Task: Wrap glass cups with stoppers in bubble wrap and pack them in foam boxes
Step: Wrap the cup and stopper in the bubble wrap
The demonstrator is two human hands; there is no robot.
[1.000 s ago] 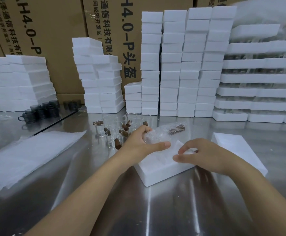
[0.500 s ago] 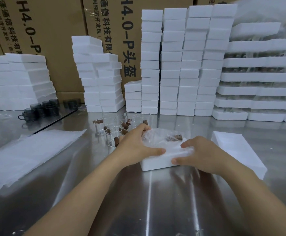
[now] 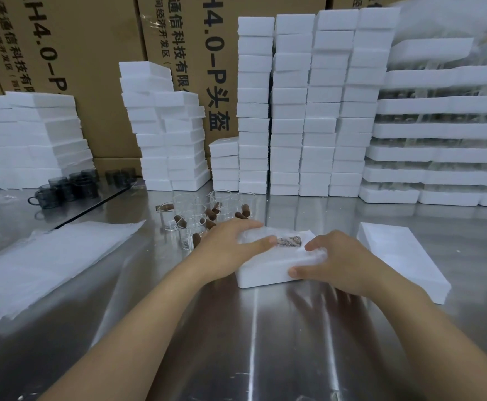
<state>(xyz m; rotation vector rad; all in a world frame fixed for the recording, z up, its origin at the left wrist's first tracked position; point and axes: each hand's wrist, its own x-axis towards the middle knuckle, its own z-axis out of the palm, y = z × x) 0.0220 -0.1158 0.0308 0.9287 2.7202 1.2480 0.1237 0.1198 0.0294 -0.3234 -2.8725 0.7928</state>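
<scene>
Open worktop (image 3: pixel 251 342) is left nearside; farther reach is blocked by glass cups (image 3: pixel 196 206) and foam stacks (image 3: pixel 306 111).

A foam box (image 3: pixel 262 277) is set at the middle of the desk (image 3: pixel 236 342), with a wrapped cup (image 3: pixel 288 241) laid in it. The left hand (image 3: pixel 230 244) is rested on the cup from the left, and the box's near right corner is held by the right hand (image 3: pixel 338 264). A foam lid (image 3: pixel 401 256) is placed just right of the box. Glass cups (image 3: pixel 204 209) with stoppers are grouped behind the box, to its left. Bubble wrap sheets (image 3: pixel 42 261) are piled at the left, with mugs (image 3: pixel 68 186) behind them. Foam box stacks (image 3: pixel 303 111) are ranged along the back, before cartons (image 3: pixel 77 53).
</scene>
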